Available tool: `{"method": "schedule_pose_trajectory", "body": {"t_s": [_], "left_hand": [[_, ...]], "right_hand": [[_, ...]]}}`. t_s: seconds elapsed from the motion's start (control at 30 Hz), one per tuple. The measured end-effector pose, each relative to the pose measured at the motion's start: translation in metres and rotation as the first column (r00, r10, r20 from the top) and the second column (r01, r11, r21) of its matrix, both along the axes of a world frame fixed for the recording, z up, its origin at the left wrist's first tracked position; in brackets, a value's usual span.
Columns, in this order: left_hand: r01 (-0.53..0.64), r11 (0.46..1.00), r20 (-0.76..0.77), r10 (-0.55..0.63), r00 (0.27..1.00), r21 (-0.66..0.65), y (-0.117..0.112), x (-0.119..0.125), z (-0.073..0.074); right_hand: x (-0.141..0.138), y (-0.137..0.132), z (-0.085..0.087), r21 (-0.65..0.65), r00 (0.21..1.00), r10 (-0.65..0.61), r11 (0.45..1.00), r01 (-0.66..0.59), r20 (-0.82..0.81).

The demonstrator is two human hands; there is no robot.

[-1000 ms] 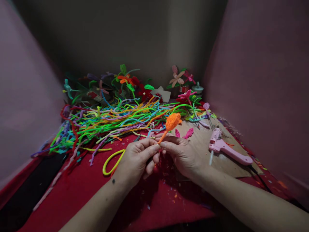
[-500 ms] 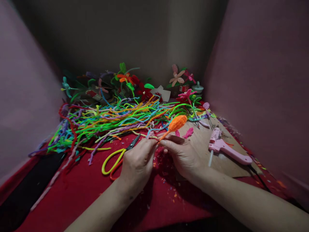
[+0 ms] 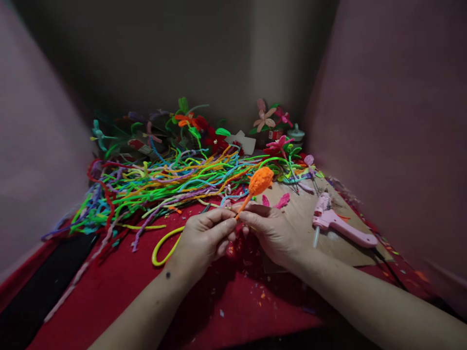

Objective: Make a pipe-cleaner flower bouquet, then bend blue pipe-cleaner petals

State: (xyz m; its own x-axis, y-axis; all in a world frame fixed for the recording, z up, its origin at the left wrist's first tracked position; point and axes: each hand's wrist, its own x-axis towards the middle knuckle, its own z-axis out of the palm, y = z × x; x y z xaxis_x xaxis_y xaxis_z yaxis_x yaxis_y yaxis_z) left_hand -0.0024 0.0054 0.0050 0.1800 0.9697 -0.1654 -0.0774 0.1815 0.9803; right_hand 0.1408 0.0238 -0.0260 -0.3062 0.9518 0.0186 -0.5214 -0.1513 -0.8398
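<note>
An orange fuzzy pipe-cleaner petal (image 3: 261, 181) points up and to the right from between my hands, its thin stem at the bottom. My left hand (image 3: 209, 233) pinches the lower end of that stem with thumb and forefinger. Close beside it, my right hand (image 3: 272, 228) grips the stem between thumb and fingers. Under my left hand lie scissors (image 3: 160, 248) with a yellow handle loop; most of the rest of them is hidden. Pink fuzzy petals (image 3: 282, 201) lie just beyond my right hand.
A pile of coloured pipe cleaners (image 3: 175, 180) spreads across the red cloth (image 3: 120, 287). Finished flowers (image 3: 264, 116) stand along the back wall. A pink glue gun (image 3: 339, 226) rests on a brown board (image 3: 357, 250) at right. A black flat object (image 3: 47, 282) lies at left.
The orange petal has turned more upright and shows a broader face. My left hand has rolled, so its fingers show more and it covers more of the scissors.
</note>
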Motion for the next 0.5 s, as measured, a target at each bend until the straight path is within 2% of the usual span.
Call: {"method": "schedule_pose_trajectory", "body": {"t_s": [0.13,0.27,0.5], "left_hand": [[0.115,0.989,0.126,-0.103,0.987,-0.089,0.0009,-0.0033,0.0035],[0.162,0.978,0.202,-0.134,0.97,-0.13,-0.0004,-0.0045,0.0055],[0.222,0.963,0.25,-0.179,0.951,-0.153,-0.0024,-0.0044,0.006]], "right_hand": [[0.0027,0.002,0.0005,0.054,0.998,0.065,0.996,-0.065,-0.009],[0.0036,0.0013,0.0053,0.097,0.994,0.111,0.989,-0.11,-0.003],[0.0038,-0.0027,0.0093,0.19,0.997,0.072,0.979,-0.067,-0.018]]}}
